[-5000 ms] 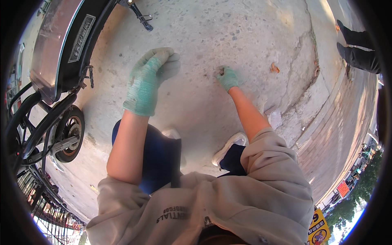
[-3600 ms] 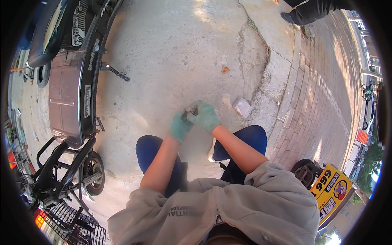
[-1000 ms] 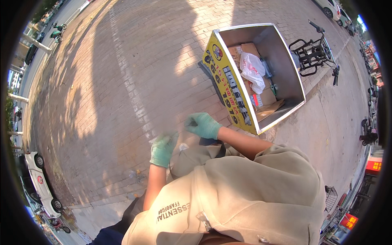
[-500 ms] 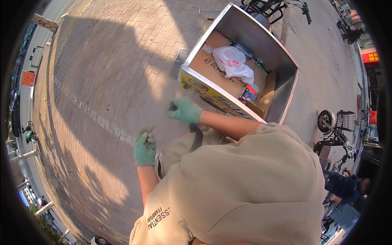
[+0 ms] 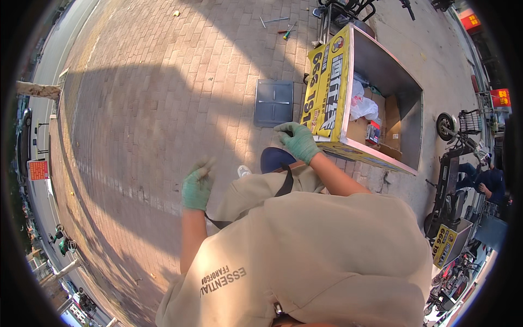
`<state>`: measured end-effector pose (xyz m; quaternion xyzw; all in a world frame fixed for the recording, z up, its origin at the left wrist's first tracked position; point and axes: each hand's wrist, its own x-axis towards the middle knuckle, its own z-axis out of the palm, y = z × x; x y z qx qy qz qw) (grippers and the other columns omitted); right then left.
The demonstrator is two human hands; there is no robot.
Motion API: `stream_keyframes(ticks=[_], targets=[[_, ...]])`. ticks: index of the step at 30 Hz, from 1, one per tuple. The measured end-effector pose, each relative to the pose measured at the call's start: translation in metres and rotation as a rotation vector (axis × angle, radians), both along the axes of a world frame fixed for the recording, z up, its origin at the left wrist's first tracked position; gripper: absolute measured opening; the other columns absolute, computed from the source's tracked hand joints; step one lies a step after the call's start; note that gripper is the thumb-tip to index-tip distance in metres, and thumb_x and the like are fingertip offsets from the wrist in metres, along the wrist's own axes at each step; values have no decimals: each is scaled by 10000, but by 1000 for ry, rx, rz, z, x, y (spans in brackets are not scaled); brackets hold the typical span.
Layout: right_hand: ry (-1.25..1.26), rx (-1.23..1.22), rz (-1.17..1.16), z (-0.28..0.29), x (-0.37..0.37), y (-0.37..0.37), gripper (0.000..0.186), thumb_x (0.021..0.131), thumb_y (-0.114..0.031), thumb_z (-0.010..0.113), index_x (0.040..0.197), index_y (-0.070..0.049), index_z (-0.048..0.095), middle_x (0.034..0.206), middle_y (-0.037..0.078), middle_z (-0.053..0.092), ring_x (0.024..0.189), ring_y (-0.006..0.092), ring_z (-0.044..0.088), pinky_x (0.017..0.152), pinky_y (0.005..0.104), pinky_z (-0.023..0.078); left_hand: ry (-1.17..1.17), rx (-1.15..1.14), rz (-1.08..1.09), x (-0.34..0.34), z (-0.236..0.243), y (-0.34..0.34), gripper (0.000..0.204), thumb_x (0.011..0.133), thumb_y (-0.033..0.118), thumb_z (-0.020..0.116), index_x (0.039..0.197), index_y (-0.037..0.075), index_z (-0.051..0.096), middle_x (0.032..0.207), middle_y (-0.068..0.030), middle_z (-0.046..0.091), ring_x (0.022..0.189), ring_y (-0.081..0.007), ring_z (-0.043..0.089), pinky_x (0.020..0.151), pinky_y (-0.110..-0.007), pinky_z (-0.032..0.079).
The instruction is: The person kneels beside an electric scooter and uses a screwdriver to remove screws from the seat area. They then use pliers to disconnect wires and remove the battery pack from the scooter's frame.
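The right hand (image 5: 297,140), in a green glove, is out in front at the near yellow wall of the open metal cargo box (image 5: 381,71), its fingers (image 5: 287,128) curled narrow as if pinched on something small; whether anything actually sits between them I cannot tell, the glove hides it. The hand hangs just short of the box's lower corner, not touching the yellow panel (image 5: 327,87) as far as the view shows. Inside the box lie a white plastic bag (image 5: 362,106), brown cardboard (image 5: 389,117) and a small red-and-dark item (image 5: 373,132), all loose on the floor of the box, which looks like a place where odd bits are dropped for carrying. The left hand (image 5: 196,188), also gloved green, is raised on the other side over the brick pavement (image 5: 163,98), fingers (image 5: 202,166) loosely spread and pointing up, holding nothing that I can see. So the box is right beside the right fingers and well apart from the left ones. A flat grey metal plate (image 5: 273,102) lies on the bricks just ahead of the right hand, and beyond it a few hand tools (image 5: 283,30) are scattered near the wheels of the cart. A parked scooter (image 5: 455,136) stands off to the right.
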<state>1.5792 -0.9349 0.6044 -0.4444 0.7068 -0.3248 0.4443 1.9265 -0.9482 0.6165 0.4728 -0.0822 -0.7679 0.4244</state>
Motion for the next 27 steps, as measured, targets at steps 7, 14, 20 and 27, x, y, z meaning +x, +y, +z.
stream_keyframes(ticks=[7, 14, 20, 27], targets=[[-84, 6, -253, -22, 30, -79, 168, 860, -106, 719, 1005, -23, 738, 862, 71, 727, 721, 127, 666, 706, 273, 551, -12, -15, -194, 22, -1, -178, 432, 844, -136, 449, 1254, -69, 569, 1288, -253, 597, 1005, -301, 663, 821, -315, 612], [-79, 10, -153, -29, 51, -283, 175, 843, -183, 777, 928, -39, 728, 844, 68, 723, 751, 132, 666, 728, 292, 547, -18, 65, -186, 16, -19, -344, 368, 886, -57, 524, 1251, -43, 566, 1245, -224, 618, 943, -242, 667, 725, -275, 583], [-90, -90, -60, 19, 51, -441, 195, 882, -192, 722, 1015, -50, 723, 977, 102, 733, 874, 176, 697, 817, 308, 551, -62, 65, -233, 13, -15, -487, 286, 962, 13, 560, 1244, -30, 576, 1202, -237, 637, 795, -175, 650, 602, -231, 559], [59, -69, -405, -19, -6, -534, 202, 877, -129, 692, 1062, -59, 735, 981, 125, 726, 871, 204, 704, 812, 307, 553, -171, 51, -583, -71, -40, -681, 301, 925, -7, 590, 1226, -22, 597, 1115, -176, 688, 793, -143, 633, 614, -214, 528]])
